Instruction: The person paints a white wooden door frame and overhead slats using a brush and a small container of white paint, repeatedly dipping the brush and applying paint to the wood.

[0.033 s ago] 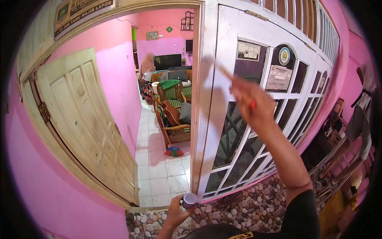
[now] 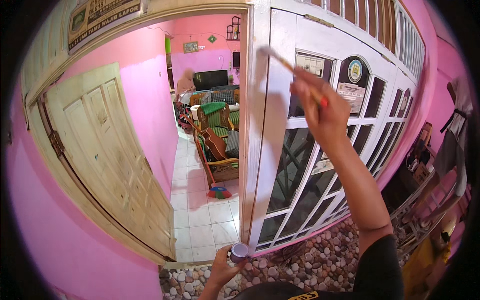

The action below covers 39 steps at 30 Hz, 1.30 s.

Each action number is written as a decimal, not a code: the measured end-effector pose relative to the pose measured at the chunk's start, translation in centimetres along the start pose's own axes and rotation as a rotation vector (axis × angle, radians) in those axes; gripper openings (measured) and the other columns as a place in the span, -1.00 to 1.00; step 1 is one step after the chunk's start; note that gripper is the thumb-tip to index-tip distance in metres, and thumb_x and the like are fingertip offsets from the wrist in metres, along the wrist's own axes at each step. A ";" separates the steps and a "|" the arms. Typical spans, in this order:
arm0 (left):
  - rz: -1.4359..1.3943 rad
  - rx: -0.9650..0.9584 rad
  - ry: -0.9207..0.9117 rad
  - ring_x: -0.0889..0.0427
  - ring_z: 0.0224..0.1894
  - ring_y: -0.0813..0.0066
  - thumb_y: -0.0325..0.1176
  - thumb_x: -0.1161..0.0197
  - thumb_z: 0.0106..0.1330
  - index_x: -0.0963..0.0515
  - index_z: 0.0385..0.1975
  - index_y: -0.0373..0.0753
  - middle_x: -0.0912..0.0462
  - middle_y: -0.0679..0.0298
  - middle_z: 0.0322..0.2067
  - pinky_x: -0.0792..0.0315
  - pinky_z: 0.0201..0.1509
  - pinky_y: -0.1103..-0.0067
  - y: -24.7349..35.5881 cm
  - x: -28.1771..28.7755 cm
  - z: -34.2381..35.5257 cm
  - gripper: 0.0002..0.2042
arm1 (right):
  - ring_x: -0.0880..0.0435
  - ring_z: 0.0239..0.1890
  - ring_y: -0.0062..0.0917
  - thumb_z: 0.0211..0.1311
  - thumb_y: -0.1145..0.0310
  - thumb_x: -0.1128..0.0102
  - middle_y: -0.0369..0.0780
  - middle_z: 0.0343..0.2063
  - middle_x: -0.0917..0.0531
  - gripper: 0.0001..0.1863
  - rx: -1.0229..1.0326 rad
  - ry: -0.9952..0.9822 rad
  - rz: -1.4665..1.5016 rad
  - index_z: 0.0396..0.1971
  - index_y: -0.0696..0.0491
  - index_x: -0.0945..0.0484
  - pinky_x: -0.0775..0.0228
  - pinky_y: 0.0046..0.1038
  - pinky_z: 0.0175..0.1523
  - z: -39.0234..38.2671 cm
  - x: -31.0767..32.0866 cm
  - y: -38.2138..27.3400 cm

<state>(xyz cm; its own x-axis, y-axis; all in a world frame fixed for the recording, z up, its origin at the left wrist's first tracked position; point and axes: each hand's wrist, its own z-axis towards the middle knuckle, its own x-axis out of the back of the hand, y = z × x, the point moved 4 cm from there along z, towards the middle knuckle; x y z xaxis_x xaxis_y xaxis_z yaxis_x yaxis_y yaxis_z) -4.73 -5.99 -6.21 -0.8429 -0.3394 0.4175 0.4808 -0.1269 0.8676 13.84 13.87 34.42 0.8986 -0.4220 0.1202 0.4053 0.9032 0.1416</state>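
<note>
Two large assemblies flank the doorway: a white panel (image 2: 286, 30) with dark glass panes at the right, and a wooden door (image 2: 100, 150), swung inward, at the left. A white post (image 2: 256, 150) stands between the doorway and the panel. Inside, on the floor tiles (image 2: 200, 216), are a chair (image 2: 224, 172), a guitar (image 2: 214, 145) leaning on its seat, and a broom (image 2: 219, 192) with its bristles down near the chair's front corner.

The right hand (image 2: 324, 105) is raised in front of the panel and grasps the handle of a brush (image 2: 286, 64). The brush tilts up to the left; its bristles lie over the upper part of the post. Contact cannot be confirmed. The left hand (image 2: 223, 267) grasps a small cup (image 2: 237, 260), mouth upward, near the post's bottom corner. The cup's contents cannot be identified.
</note>
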 end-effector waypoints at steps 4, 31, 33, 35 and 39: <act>-0.004 -0.036 0.022 -0.58 -0.02 0.27 -0.13 -0.64 0.01 -0.47 0.12 -0.33 -0.58 0.09 -0.03 -0.45 0.05 0.44 0.5 -0.9 0.1 -0.29 | -0.72 -0.50 -0.43 0.37 0.35 -0.29 -0.11 -0.49 -0.70 -0.80 -0.203 0.094 0.261 -0.09 0.11 -0.66 -0.51 -0.47 -0.39 1.1 -1.5 0.7; 0.013 -0.209 0.154 -0.55 0.09 0.18 -0.38 -0.59 0.05 -0.44 0.15 -0.25 -0.54 0.08 0.03 -0.42 0.19 0.39 4.6 1.0 3.3 -0.36 | -0.61 -0.59 -0.69 0.49 0.35 -0.14 -0.17 -0.45 -0.72 -0.75 -0.922 -0.376 0.762 -0.19 0.28 -0.60 -0.46 -0.63 -0.51 -11.1 3.7 -6.7; 0.015 -0.208 0.139 -0.55 0.10 0.19 -0.38 -0.59 0.05 -0.44 0.16 -0.25 -0.54 0.09 0.04 -0.42 0.20 0.39 5.3 1.0 3.8 -0.36 | -0.62 -0.59 -0.71 0.49 0.32 -0.14 -0.22 -0.50 -0.70 -0.74 -1.049 -0.545 0.826 -0.19 0.27 -0.60 -0.45 -0.65 -0.52 -13.4 4.4 -8.0; 0.001 -0.250 0.152 -0.54 0.11 0.19 -0.40 -0.59 0.04 -0.44 0.16 -0.25 -0.54 0.09 0.06 -0.42 0.21 0.39 6.0 1.0 4.1 -0.35 | -0.62 -0.59 -0.72 0.49 0.31 -0.15 -0.25 -0.53 -0.69 -0.73 -1.084 -0.643 0.784 -0.18 0.25 -0.61 -0.45 -0.65 -0.52 -15.2 4.7 -9.0; 0.025 -0.285 0.137 -0.54 0.13 0.19 -0.42 -0.58 0.03 -0.43 0.17 -0.25 -0.54 0.10 0.08 -0.44 0.21 0.39 6.4 0.5 4.4 -0.34 | -0.63 -0.62 -0.73 0.48 0.30 -0.16 -0.29 -0.64 -0.67 -0.76 -1.074 -0.813 0.668 -0.21 0.19 -0.63 -0.45 -0.66 -0.52 -18.1 4.2 -9.7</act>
<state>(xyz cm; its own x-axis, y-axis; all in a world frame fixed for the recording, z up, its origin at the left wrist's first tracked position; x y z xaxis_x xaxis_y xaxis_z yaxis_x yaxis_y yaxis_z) -3.11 -2.92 0.77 -0.7991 -0.4657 0.3802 0.5652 -0.3663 0.7392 16.76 4.72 15.73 0.7726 0.4778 0.4181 0.2206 0.4154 -0.8825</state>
